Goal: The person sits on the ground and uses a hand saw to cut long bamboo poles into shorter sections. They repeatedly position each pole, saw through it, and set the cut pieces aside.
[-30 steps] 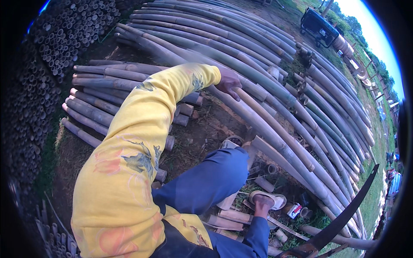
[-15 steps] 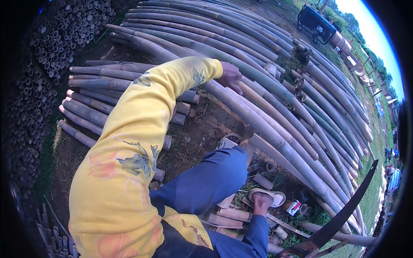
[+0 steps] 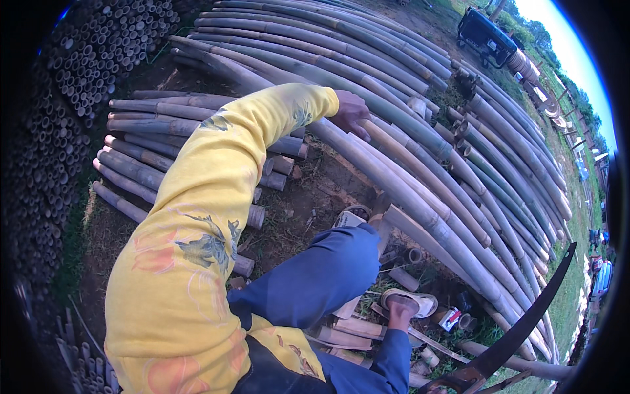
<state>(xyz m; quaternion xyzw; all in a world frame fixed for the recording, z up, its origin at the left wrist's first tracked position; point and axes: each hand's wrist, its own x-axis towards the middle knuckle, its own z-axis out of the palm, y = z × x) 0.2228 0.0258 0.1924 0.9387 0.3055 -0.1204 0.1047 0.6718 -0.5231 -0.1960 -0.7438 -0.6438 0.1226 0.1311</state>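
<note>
My left arm, in a yellow printed sleeve, reaches forward across the scene. At its end my left hand [image 3: 352,113] is closed over a long bamboo pole [image 3: 400,190], with its fingers curled down over the far side. This pole slants from the upper left to the lower right, above my bent knee. A curved pruning saw [image 3: 525,325] slants up at the lower right, its dark blade pointing away from me and its brown handle near the bottom edge. My right hand does not show.
Many long bamboo poles [image 3: 315,29] lie stacked ahead and to the right. Shorter bamboo lengths [image 3: 154,128] rest at the left, beside a tall stack of cut ends [image 3: 85,79]. Offcuts [image 3: 357,328] and a small red-and-white box [image 3: 450,320] lie near my sandalled feet. A generator [image 3: 485,36] stands far right.
The scene has shifted by a slight amount in the picture. My left hand stays on the pole, and the saw is at nearly the same place.
</note>
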